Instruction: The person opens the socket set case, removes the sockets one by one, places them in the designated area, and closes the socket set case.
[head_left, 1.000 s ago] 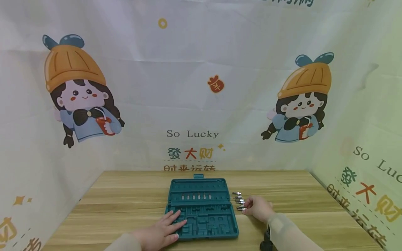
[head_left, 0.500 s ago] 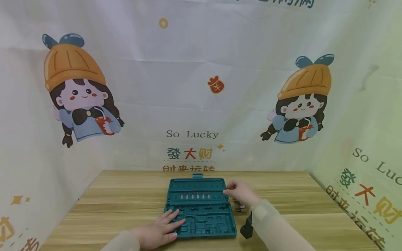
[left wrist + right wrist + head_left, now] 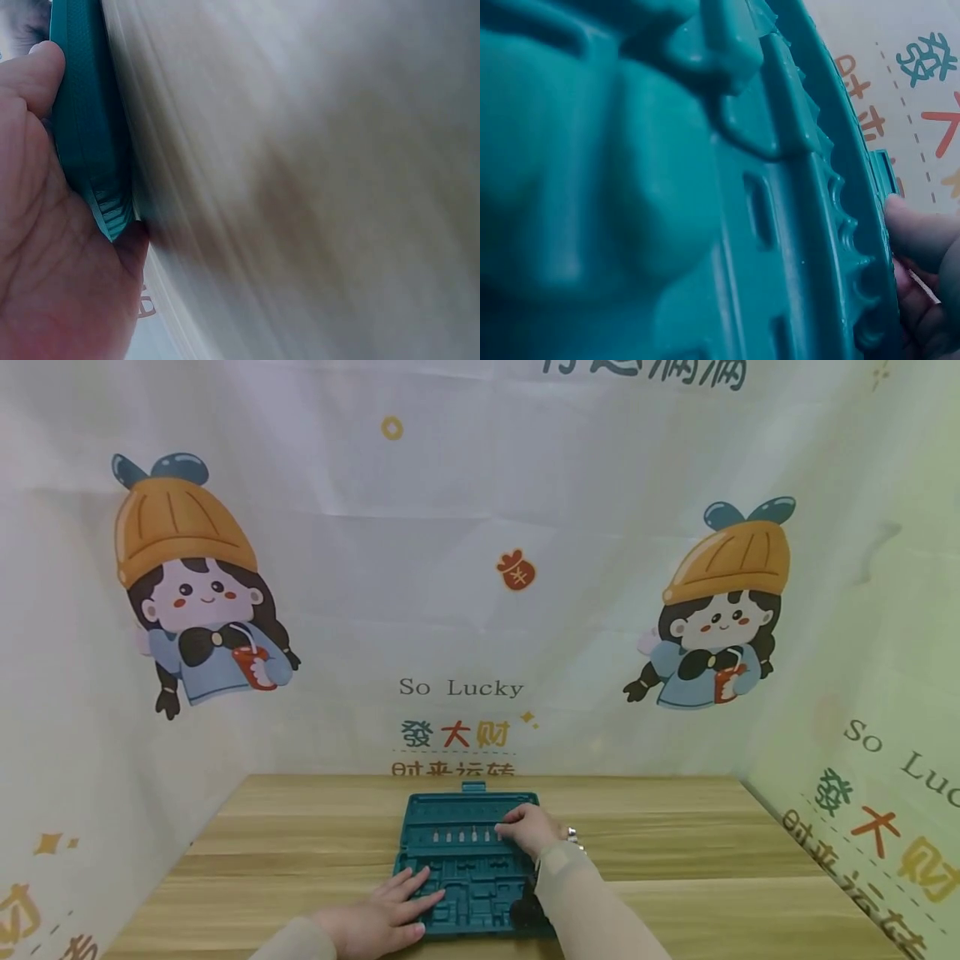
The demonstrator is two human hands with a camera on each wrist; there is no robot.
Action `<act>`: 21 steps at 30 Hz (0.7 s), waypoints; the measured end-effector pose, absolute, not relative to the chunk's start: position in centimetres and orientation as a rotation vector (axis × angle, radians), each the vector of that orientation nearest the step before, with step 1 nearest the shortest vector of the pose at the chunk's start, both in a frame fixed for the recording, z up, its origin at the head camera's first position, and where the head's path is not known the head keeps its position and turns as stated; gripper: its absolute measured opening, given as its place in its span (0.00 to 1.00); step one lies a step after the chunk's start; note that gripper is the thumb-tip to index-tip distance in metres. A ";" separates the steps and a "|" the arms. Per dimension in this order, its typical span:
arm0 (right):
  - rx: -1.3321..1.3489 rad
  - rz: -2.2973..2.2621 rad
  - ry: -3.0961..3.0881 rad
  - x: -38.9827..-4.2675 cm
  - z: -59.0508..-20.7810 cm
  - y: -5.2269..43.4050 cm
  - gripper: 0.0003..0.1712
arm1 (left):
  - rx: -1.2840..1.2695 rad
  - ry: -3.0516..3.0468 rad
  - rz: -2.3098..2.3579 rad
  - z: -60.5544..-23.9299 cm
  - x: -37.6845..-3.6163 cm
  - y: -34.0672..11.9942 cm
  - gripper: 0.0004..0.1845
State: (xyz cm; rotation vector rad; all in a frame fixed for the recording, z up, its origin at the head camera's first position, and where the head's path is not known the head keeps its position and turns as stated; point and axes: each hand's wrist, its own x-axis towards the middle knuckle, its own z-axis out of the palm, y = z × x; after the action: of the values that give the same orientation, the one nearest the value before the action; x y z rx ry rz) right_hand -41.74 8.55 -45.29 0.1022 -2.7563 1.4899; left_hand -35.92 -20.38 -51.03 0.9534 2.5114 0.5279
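Note:
A teal plastic bit case (image 3: 480,893) lies unfolded on the table, its moulded tray toward me and its lid behind. Several silver socket bits (image 3: 474,836) stand in a row in the lid. My left hand (image 3: 386,914) rests with spread, straight fingers over the case's left edge; the left wrist view shows the palm (image 3: 45,247) against the case's side (image 3: 86,97). At the right end of the row, my right hand (image 3: 531,831) pinches what appears to be a socket bit, mostly hidden by the fingers. The thumb (image 3: 922,229) shows at the case edge in the right wrist view.
Loose socket bits (image 3: 573,836) lie right of the case, partly hidden behind my right wrist. A black wrist device (image 3: 527,908) hangs over the tray's right side. The wood-grain table (image 3: 697,860) meets a printed cloth backdrop (image 3: 330,610) behind.
My right hand has moved from the loose bits beside the case, up past the lid's right edge, then left to the bit row. My left hand stays on the case.

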 end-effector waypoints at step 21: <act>-0.044 1.322 -2.885 -41.8 -45.3 8.4 0.08 | 1.008 2.471 0.525 -51.8 -37.0 -20.9 0.36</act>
State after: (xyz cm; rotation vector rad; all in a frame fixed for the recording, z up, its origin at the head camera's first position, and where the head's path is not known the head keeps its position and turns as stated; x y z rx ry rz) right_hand -41.84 8.41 -45.26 -0.0445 -2.8850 1.3220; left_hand -36.98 -20.86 -51.83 1.0085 2.4710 0.5252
